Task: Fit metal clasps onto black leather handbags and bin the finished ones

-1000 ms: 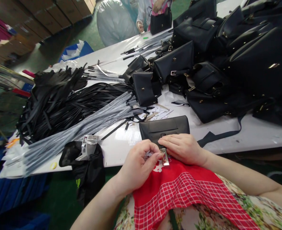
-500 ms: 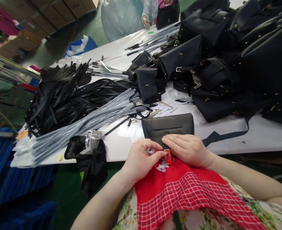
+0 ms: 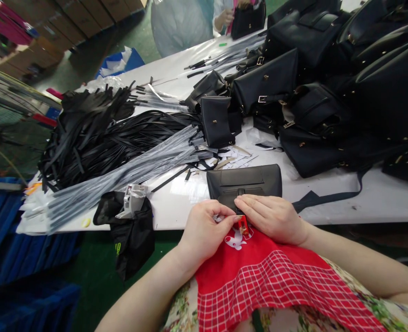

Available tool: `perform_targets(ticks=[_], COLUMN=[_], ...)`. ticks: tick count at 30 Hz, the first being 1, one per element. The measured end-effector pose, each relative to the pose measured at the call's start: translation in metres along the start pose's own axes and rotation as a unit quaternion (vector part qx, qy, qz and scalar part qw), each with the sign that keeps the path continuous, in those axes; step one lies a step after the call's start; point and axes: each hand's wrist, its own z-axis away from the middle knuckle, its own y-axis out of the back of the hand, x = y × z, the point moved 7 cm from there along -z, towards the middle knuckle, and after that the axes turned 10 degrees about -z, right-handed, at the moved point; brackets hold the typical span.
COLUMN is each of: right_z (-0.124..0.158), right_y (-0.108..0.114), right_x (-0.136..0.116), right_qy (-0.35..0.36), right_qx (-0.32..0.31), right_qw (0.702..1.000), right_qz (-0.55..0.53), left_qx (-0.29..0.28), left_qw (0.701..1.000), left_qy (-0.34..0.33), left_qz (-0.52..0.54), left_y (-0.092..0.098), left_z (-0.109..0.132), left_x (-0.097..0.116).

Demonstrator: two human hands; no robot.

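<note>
Fingers (image 3: pixel 225 210) of the left hand (image 3: pixel 200 233) are pinched together, thumb to forefinger, at the left edge of a buckle (image 3: pixel 243 225). Its shiny face shows red-orange, much the colour of the apron (image 3: pixel 228 272) below it. On the right hand (image 3: pixel 273 219) the fingers lie side by side across the near edge of a black bag (image 3: pixel 269 177), just above the buckle; its thumb is hidden, so whether it grips cannot be told. Smooth and dull-sheened, the bag lies flat at the near edge of the white table (image 3: pixel 171 214), a rectangular panel outlined on its upper part and a narrow loop at its middle. Beyond it are paper scraps (image 3: pixel 240 159), with heaped black bags (image 3: pixel 264 83) to the right and black straps (image 3: pixel 82 138) to the left.
</note>
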Motion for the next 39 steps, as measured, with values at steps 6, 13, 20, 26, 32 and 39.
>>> perform_targets(ticks=[6, 13, 20, 26, 32, 39], right_z=[0.0, -0.001, -0.002, -0.005, -0.002, 0.006], right_y=[-0.005, -0.007, -0.007, -0.011, -0.02, -0.021], right_x=[0.006, 0.009, 0.012, 0.013, 0.018, 0.04], right_qy=[-0.036, -0.061, -0.068, -0.081, -0.118, -0.215], right_qx=[-0.008, -0.005, -0.004, -0.011, -0.033, -0.006], right_qw=[0.999, 0.998, 0.997, 0.996, 0.992, 0.976], right_qz=[0.021, 0.003, 0.025, 0.025, 0.038, -0.027], left_qx=[0.032, 0.009, 0.002, 0.054, 0.004, -0.105], left_qw=[0.998, 1.0, 0.998, 0.986, 0.978, 0.984], left_qy=[0.035, -0.01, -0.061, -0.106, -0.063, -0.095], left_qz=[0.036, 0.019, 0.018, -0.114, -0.199, 0.111], left_y=[-0.009, -0.012, -0.008, -0.005, -0.022, -0.017], left_z=[-0.001, 0.001, 0.002, -0.001, -0.014, -0.011], left_x=[-0.007, 0.004, 0.008, 0.019, 0.022, 0.028])
